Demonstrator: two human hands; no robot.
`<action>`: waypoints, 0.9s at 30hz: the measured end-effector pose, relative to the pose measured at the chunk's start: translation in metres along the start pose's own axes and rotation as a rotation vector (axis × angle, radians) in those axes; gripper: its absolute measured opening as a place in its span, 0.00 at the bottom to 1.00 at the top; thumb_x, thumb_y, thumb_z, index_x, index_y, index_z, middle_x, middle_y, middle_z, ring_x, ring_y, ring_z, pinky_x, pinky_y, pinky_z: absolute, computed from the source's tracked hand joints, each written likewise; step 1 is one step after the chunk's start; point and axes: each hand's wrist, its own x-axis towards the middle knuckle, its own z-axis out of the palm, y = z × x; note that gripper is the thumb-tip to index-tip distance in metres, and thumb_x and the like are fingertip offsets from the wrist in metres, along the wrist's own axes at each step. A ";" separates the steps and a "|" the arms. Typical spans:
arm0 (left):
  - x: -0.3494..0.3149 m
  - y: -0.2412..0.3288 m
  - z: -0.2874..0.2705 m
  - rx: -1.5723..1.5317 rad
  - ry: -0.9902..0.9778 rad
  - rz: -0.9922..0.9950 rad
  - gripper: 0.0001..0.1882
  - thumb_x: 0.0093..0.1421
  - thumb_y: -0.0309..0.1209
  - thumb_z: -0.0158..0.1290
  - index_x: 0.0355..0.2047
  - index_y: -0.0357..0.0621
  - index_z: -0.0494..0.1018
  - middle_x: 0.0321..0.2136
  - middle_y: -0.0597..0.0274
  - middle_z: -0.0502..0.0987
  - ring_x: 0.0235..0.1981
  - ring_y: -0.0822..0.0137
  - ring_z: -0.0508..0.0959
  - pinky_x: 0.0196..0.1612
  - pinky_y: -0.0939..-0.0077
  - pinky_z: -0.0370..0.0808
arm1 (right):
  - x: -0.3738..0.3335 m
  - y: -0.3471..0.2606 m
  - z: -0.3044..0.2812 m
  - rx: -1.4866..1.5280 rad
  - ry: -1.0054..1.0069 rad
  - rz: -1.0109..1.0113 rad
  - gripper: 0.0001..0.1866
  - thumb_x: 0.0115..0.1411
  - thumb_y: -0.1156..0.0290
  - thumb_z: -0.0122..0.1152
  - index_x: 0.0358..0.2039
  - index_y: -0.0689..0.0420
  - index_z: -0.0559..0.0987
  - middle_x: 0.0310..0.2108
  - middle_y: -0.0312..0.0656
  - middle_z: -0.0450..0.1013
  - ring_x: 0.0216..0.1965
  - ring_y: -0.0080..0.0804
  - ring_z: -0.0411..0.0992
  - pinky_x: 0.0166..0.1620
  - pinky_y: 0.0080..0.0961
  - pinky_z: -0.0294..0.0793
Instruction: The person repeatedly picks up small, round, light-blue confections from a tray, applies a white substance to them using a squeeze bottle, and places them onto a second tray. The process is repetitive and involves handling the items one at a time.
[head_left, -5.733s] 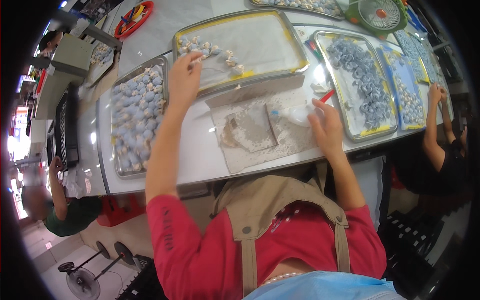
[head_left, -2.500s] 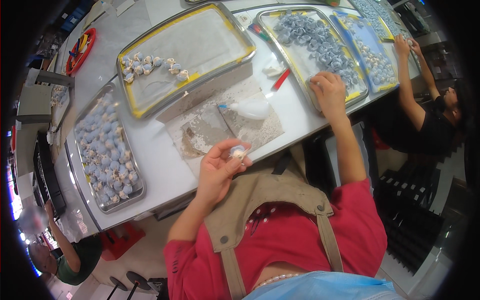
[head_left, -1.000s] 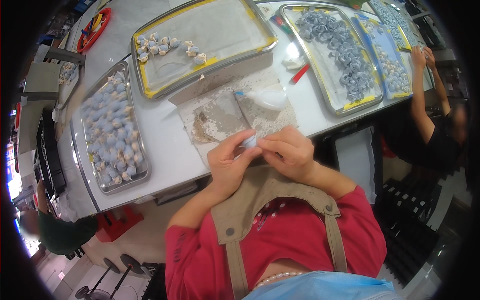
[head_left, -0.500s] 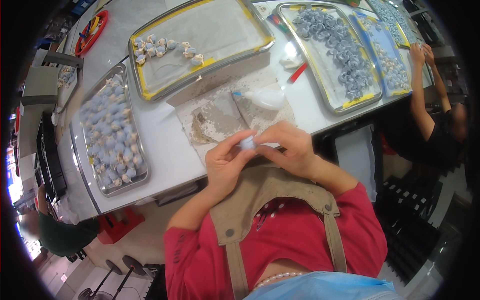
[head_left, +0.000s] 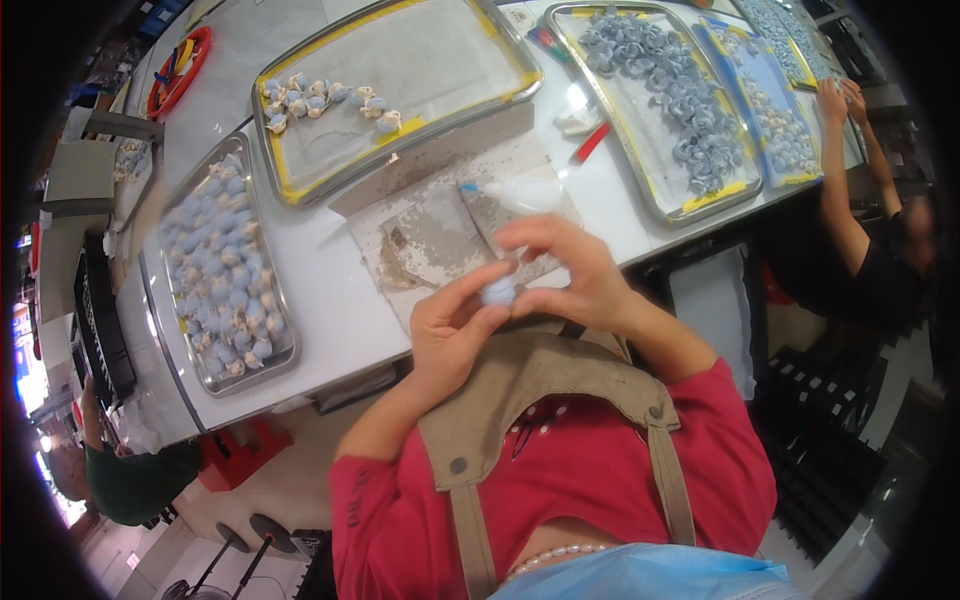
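Observation:
Just above my apron, my left hand [head_left: 452,325] pinches a small round pale blue piece [head_left: 498,291] between thumb and fingers. My right hand [head_left: 580,278] is at its right side, the index finger lifted and spread from the thumb, whose tip is close to the piece; whether it touches I cannot tell. Beyond my hands lies a white squeeze bottle [head_left: 532,196] with a blue tip, on a stained cardboard tray [head_left: 400,228]. To the left, a metal tray [head_left: 292,345] is full of pale blue and cream balls.
A large paper-lined tray [head_left: 420,60] holds several blue and cream balls. On the right stand a tray of grey-blue curled petals [head_left: 690,110] and a blue board [head_left: 775,125] with more pieces. A red-handled tool [head_left: 592,143] lies between. Co-workers are at both sides.
My right hand's index finger has lifted off the piece and away from the thumb. The piece stays in my left hand, slightly turned. The view has shifted a little.

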 end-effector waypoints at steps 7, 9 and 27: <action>-0.004 0.003 -0.007 -0.002 -0.056 -0.049 0.21 0.58 0.20 0.52 0.52 0.34 0.66 0.46 0.55 0.73 0.44 0.71 0.73 0.48 0.78 0.70 | -0.002 0.001 0.002 0.345 -0.244 0.276 0.27 0.52 0.73 0.64 0.53 0.59 0.69 0.43 0.41 0.72 0.45 0.26 0.71 0.49 0.23 0.69; -0.006 0.004 -0.008 0.023 -0.071 -0.053 0.20 0.58 0.20 0.52 0.52 0.34 0.66 0.45 0.56 0.74 0.44 0.71 0.74 0.48 0.78 0.70 | -0.002 -0.001 0.003 0.337 -0.258 0.254 0.26 0.53 0.74 0.63 0.53 0.60 0.68 0.43 0.42 0.72 0.45 0.26 0.71 0.49 0.23 0.69; -0.001 0.011 0.002 0.193 -0.097 0.031 0.13 0.56 0.25 0.55 0.42 0.34 0.73 0.38 0.54 0.78 0.39 0.72 0.76 0.43 0.80 0.71 | -0.007 0.000 -0.003 0.358 -0.196 0.172 0.18 0.49 0.76 0.67 0.42 0.64 0.75 0.37 0.43 0.76 0.41 0.26 0.74 0.46 0.23 0.71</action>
